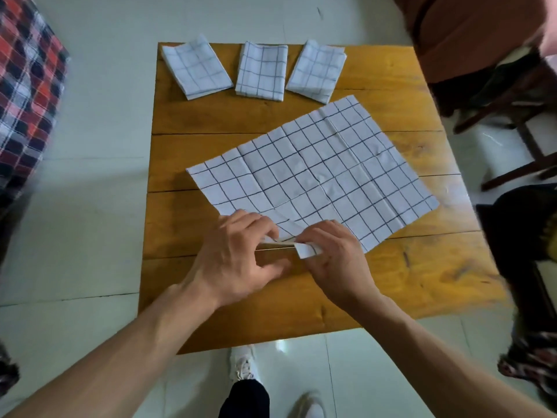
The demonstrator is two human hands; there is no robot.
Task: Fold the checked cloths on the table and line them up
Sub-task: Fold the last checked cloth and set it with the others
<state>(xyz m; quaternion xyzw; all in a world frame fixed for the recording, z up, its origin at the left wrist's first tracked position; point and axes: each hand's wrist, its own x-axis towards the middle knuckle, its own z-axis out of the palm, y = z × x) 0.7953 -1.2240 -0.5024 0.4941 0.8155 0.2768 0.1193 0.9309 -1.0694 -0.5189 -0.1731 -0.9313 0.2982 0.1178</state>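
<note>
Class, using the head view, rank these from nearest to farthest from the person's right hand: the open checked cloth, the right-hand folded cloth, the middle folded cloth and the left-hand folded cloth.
From the right hand:
1. Open checked cloth, pinched at its near corner.
2. Right-hand folded cloth, far edge, right of the row.
3. Middle folded cloth, far edge, centre.
4. Left-hand folded cloth, far-left corner of the table.

Head view, steeply down onto table [211,297]

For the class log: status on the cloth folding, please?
Both hands pinching open cloth's near corner. Three folded cloths lined up at far edge. Nothing obstructing.
</note>
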